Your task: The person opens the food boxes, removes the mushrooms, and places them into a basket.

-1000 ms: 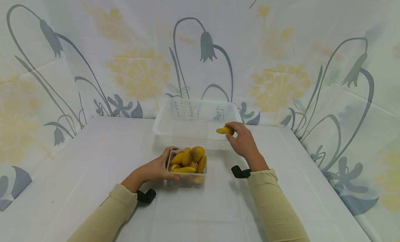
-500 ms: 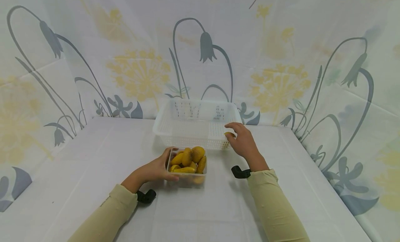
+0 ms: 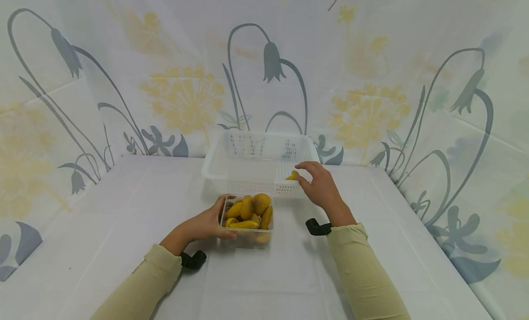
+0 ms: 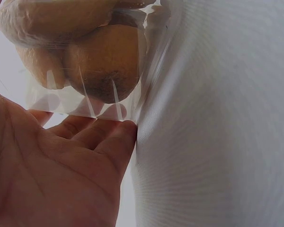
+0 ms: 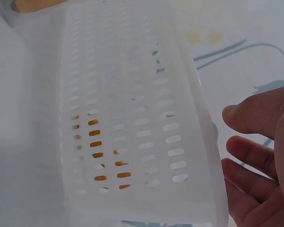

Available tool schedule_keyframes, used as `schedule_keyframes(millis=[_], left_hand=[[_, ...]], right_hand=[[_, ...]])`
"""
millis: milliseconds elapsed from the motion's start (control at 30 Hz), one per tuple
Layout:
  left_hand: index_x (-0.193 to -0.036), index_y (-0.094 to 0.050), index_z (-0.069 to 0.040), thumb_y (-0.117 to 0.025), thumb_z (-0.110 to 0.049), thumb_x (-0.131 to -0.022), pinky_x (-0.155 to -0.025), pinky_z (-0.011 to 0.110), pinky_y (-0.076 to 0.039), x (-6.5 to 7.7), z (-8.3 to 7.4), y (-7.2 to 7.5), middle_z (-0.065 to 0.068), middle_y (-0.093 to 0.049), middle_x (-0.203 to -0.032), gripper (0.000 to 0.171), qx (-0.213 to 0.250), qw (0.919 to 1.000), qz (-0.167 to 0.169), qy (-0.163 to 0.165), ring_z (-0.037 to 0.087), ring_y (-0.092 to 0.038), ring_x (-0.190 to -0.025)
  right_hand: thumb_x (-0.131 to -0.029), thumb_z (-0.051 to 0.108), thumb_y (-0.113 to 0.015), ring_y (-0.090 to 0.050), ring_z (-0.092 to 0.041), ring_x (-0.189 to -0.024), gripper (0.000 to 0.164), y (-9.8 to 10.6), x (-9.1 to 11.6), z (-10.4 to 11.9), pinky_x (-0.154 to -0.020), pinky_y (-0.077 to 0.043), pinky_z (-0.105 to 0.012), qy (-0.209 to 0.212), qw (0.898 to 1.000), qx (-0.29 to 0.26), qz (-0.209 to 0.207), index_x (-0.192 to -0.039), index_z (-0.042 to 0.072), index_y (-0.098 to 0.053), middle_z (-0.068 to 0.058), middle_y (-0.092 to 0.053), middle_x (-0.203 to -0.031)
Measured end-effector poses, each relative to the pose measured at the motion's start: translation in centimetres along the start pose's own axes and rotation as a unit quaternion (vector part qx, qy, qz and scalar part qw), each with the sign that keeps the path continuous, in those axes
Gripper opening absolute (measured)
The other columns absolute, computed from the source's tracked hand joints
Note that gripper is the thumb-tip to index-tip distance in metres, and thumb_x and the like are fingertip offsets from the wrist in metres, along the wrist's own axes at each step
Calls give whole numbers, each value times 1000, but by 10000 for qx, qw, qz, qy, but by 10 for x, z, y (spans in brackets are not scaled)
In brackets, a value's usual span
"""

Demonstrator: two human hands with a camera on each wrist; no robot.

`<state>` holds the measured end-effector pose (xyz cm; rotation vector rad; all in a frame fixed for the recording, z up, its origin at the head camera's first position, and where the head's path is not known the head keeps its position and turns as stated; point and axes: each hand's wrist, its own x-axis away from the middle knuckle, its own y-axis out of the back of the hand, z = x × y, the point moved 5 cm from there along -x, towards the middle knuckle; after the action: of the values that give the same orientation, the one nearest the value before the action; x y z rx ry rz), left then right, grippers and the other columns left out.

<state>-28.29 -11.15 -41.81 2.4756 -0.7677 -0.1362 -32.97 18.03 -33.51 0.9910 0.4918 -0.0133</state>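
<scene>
Both arms (image 3: 365,274) reach forward. Left hand (image 3: 208,220) grips, thumb opposite fingers. Right hand (image 3: 321,186) holds nothing, thumb apart from loosely bent fingers.

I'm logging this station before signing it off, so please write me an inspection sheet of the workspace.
Surface: white table, with faint creases.
Job's things: clear tub heaped with yellow fruit, in front of a white slotted basket; more fruit shows inside the basket's right end, amount unclear.
Clutter: a small dark speck on the table's left part.
Grippers: left hand grips the tub's left side; right hand is at the basket's right end, thumb and fingers apart, holding nothing.
Cables: nothing seen.
Surroundings: pale flower-print curtain behind and at both sides.
</scene>
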Motion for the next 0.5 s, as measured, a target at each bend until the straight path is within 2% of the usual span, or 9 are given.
schedule_keyframes(millis=[167,500], left_hand=[[-149,-14,-19,-84,-43,-71,-115,54,-27,0,0,0,12,-25,-156,107,10,10000,4,-31,30,-34,-141],[-148,-14,-20,-84,-40,-72,-115,54,-26,0,-1,0,12,-24,-157,105,28,10000,7,-24,30,-34,-141]], right_hand=[[-96,22,-60,-49,-30,-130,30,-1,0,4,-105,-42,-50,58,10000,3,56,-125,15,-61,-8,-54,-137],[-95,23,-62,-54,-28,-124,31,2,4,25,-101,-45,-48,566,9983,-142,34,-124,13,-62,-7,-58,-130]])
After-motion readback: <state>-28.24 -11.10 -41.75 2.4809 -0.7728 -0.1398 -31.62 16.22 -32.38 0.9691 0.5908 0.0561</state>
